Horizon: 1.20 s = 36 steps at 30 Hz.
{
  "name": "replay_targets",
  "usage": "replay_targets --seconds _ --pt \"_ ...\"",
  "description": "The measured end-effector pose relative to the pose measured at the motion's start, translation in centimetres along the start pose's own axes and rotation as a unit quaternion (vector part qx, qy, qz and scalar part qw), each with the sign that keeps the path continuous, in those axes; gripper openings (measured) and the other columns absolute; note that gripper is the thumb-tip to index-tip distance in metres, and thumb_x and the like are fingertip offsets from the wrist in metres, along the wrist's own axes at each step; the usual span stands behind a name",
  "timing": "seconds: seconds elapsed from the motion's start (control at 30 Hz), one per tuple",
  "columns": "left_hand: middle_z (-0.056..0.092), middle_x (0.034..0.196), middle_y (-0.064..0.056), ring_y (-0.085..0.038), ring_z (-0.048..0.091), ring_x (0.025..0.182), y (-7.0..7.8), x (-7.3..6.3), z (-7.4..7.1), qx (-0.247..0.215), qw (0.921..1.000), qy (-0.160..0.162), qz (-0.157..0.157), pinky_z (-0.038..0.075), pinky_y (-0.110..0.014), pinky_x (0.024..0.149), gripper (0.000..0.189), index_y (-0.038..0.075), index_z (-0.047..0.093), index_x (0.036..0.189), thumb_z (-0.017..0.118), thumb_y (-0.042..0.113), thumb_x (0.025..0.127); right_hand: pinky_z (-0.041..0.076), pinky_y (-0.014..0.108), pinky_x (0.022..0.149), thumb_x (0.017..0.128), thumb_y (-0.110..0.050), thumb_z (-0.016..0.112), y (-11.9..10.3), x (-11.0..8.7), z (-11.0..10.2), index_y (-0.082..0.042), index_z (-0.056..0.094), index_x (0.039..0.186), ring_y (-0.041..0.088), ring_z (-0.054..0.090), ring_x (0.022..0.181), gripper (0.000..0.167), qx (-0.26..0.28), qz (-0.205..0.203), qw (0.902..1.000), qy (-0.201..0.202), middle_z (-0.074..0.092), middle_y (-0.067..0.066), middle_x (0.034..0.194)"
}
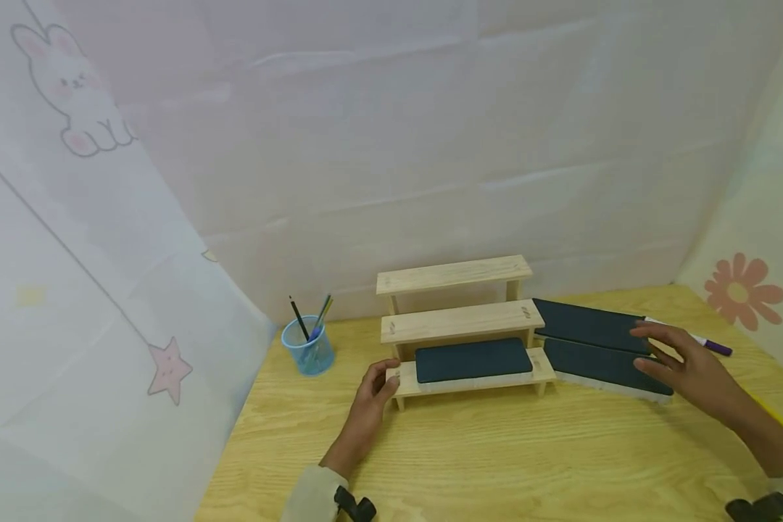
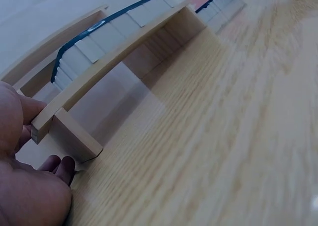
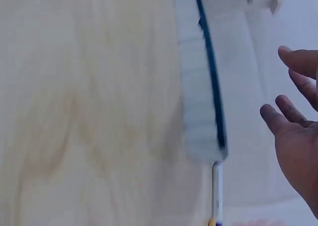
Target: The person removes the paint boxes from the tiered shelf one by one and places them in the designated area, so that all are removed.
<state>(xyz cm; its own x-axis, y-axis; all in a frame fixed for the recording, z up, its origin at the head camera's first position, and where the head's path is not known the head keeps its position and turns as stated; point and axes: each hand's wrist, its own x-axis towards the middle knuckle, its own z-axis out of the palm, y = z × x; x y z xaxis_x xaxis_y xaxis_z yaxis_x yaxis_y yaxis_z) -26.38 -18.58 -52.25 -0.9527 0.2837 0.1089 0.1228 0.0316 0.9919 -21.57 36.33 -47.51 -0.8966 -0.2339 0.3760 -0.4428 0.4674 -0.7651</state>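
Note:
A three-tier wooden step rack point(image 1: 460, 319) stands on the table against the back wall. My left hand point(image 1: 370, 391) holds the left end of its lowest shelf. On that shelf lies a flat box point(image 1: 473, 360) with a dark blue top and white ribbed sides. Two similar boxes, a rear box point(image 1: 590, 324) and a front box point(image 1: 607, 366), lie on the table to the rack's right. Above their right ends hovers my right hand point(image 1: 694, 373), fingers spread and loosely bent, with nothing in it. The right wrist view shows that hand point(image 3: 298, 131) apart from the box point(image 3: 198, 87).
Left of the rack stands a blue mesh cup point(image 1: 309, 351) with pencils in it. A white marker with a purple end point(image 1: 718, 348) lies behind the right hand. Near the right forearm lies a yellow brush-like stick point(image 1: 773, 415). Patterned sheets point(image 1: 431, 145) enclose the table.

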Motion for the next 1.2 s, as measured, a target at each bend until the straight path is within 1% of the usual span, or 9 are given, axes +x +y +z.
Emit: replay_targets --seconds 0.17,0.27,0.4,0.53,0.63,0.77,0.9,1.07,1.2 --pt "0.026 0.16 0.0 -0.029 0.022 0.148 0.1 -0.1 -0.2 -0.006 0.9999 -0.001 -0.01 0.021 -0.056 0.117 0.042 0.021 0.048 0.144 0.053 0.037 0.106 0.047 0.021 0.098 0.101 0.002 0.057 -2.2 2.3 2.5 -0.006 0.039 0.149 -0.003 0.041 0.135 0.052 0.069 -0.006 0.9964 -0.048 0.029 0.007 0.156" --pt "0.026 0.16 -0.001 -0.028 0.025 0.146 0.0 0.0 -0.2 -0.013 0.9999 -0.005 -0.009 0.021 -0.056 0.116 0.042 0.021 0.048 0.145 0.052 0.037 0.106 0.046 0.025 0.1 0.1 0.001 0.059 -3.0 3.5 4.5 -0.005 0.038 0.15 0.003 0.043 0.136 0.054 0.101 -0.021 0.9916 -0.078 0.031 0.008 0.156" --pt "0.023 0.162 -0.003 -0.028 0.02 0.149 -0.1 0.2 -0.2 -0.021 0.9997 -0.013 0.004 0.019 -0.056 0.117 0.043 0.016 0.046 0.146 0.051 0.033 0.107 0.043 0.032 0.104 0.099 -0.001 0.062 -3.4 4.7 6.9 -0.004 0.037 0.15 0.022 0.039 0.141 0.058 0.132 -0.041 0.9825 -0.125 0.031 0.014 0.156" --pt "0.023 0.162 -0.002 -0.024 0.015 0.151 -0.2 0.3 -0.3 -0.023 0.9996 -0.013 0.007 0.018 -0.054 0.118 0.043 0.015 0.046 0.146 0.051 0.032 0.107 0.045 0.034 0.104 0.1 -0.005 0.061 -3.7 5.7 8.9 -0.004 0.035 0.151 0.043 0.033 0.141 0.057 0.152 -0.036 0.9754 -0.156 0.032 0.02 0.155" --pt "0.025 0.161 0.0 -0.023 0.017 0.151 -0.3 0.4 -0.3 -0.028 0.9995 -0.012 0.004 0.019 -0.054 0.118 0.041 0.016 0.047 0.145 0.052 0.031 0.107 0.046 0.031 0.103 0.102 -0.005 0.059 -3.8 6.3 9.9 -0.006 0.037 0.151 0.049 0.031 0.14 0.055 0.158 -0.029 0.9736 -0.162 0.033 0.018 0.155" --pt "0.025 0.162 -0.001 -0.023 0.016 0.151 -0.5 0.2 -0.2 -0.029 0.9994 -0.017 0.003 0.019 -0.053 0.118 0.043 0.015 0.047 0.146 0.052 0.032 0.107 0.047 0.029 0.101 0.101 -0.012 0.063 -4.3 6.3 10.9 -0.015 0.042 0.151 0.046 0.038 0.138 0.055 0.118 -0.017 0.9827 -0.142 0.038 0.01 0.155" --pt "0.026 0.161 -0.001 -0.024 0.016 0.151 -0.5 0.0 -0.3 -0.027 0.9995 -0.015 0.001 0.02 -0.054 0.118 0.043 0.016 0.047 0.145 0.053 0.033 0.106 0.051 0.039 0.098 0.097 -0.024 0.069 -5.1 6.2 11.8 -0.022 0.044 0.152 0.039 0.051 0.131 0.06 0.04 -0.018 0.9925 -0.114 0.039 0.006 0.156" --pt "0.028 0.159 -0.002 -0.023 0.019 0.15 -0.4 0.0 -0.4 -0.03 0.9994 -0.012 0.011 0.02 -0.054 0.118 0.04 0.016 0.048 0.144 0.052 0.031 0.107 0.051 0.052 0.093 0.095 -0.029 0.071 -5.5 6.6 13.0 -0.025 0.046 0.152 0.039 0.053 0.126 0.062 -0.043 -0.042 0.9926 -0.106 0.032 0.014 0.159" --pt "0.027 0.16 -0.003 -0.023 0.016 0.151 -0.4 0.0 -0.3 -0.03 0.9993 -0.02 0.012 0.02 -0.054 0.118 0.042 0.013 0.047 0.145 0.051 0.031 0.107 0.052 0.053 0.091 0.092 -0.026 0.074 -5.3 6.6 13.4 -0.028 0.05 0.147 0.038 0.052 0.124 0.06 -0.047 -0.033 0.9941 -0.092 0.039 0.012 0.152"
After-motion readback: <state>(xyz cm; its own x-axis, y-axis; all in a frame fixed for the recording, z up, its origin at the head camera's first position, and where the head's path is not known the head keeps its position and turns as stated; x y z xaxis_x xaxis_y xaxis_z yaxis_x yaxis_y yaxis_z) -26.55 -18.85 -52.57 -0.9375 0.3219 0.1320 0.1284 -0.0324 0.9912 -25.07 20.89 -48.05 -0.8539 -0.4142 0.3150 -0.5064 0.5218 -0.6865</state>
